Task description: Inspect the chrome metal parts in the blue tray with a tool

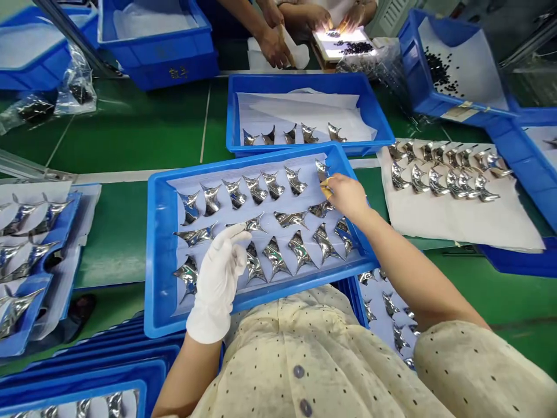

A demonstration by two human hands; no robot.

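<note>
Mirror-polished curved silver metal pieces (290,219) lie in rows on white paper inside a rectangular blue plastic tray (153,255). Near the tray's far right corner, the bare right hand (348,197) pinches a small yellow cloth (324,183) narrowly against the corner piece (322,170). The white-gloved left hand (217,273) lies over the tray's near left part, its fingers extended together beside a central piece (248,223); I cannot tell whether it grips that piece. Another blue plastic tray (374,110) and a white paper sheet (456,220) of pieces rest on the green tabletop (130,133).
</note>
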